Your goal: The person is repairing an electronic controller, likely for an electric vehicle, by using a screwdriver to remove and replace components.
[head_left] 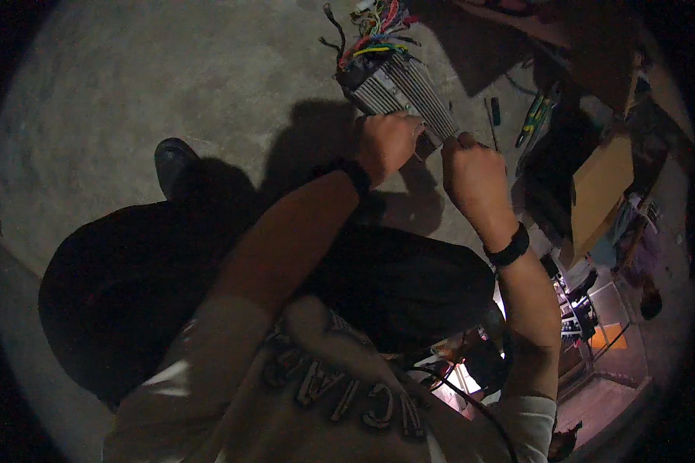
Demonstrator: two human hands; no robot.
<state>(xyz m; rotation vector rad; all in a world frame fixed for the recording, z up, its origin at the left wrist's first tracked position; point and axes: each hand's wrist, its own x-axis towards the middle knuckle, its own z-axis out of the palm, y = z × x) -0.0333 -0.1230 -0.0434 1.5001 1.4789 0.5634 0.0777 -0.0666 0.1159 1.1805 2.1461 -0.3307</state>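
Observation:
A finned silver metal box (409,94), looking like a motor controller, is tilted in front of me over the floor. From its far end springs a bundle of coloured wires (378,38), red, yellow, green, blue and black. My left hand (390,145) is closed at the box's near left edge, its fingertips partly hidden. At the near right corner, my right hand (475,174) is closed with thumb and fingers pinched on the box. A small dark brownish part of the near end shows between the two hands.
Grey concrete floor (170,85) lies under the box. Green-and-yellow-handled pliers (534,117) and a thin dark tool (492,116) rest to the right. A cardboard flap (601,193) stands beyond my right wrist. A dark shoe (176,163) is at the left.

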